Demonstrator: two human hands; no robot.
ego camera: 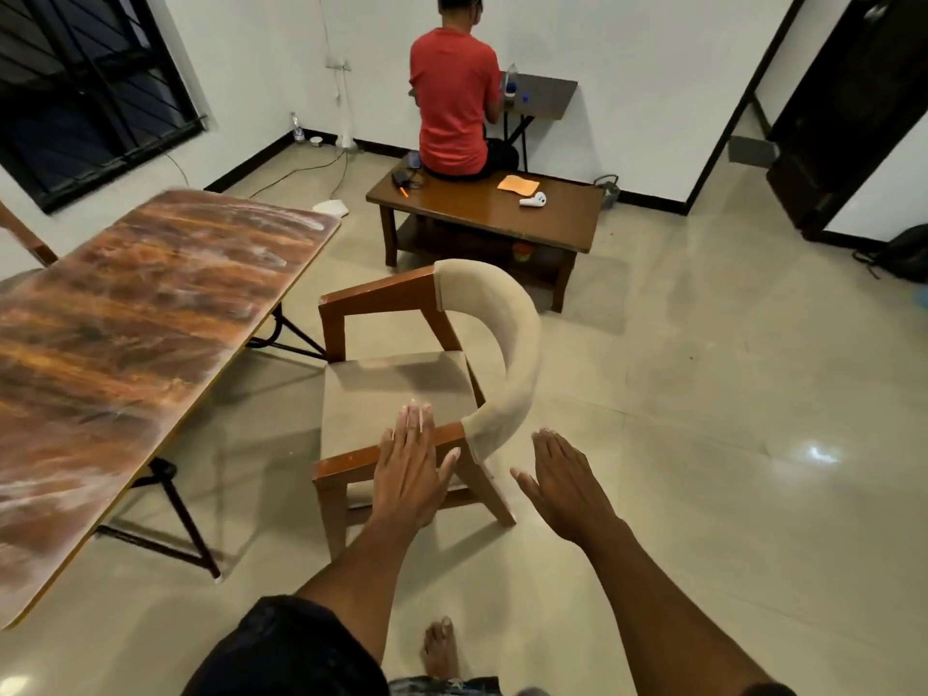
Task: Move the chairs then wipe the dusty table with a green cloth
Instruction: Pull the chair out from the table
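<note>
Head view, chair [401, 389]: stands just beside the dusty table [150, 319], angled off its long edge
Left hand [409, 474]: fingers straight over the near armrest, gripping nothing
Right hand [565, 482]: spread, empty, near the backrest [512, 344], likely poised to shift it
Green cloth: not visible

A single head-worn view looks forward and down, close over the chair [401, 389] and floor [703, 444].

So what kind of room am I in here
Likely a sparsely furnished living room in a home: a folding table with a dusty top, an upholstered wooden chair beside it, and a low coffee table on a tiled floor.
</note>
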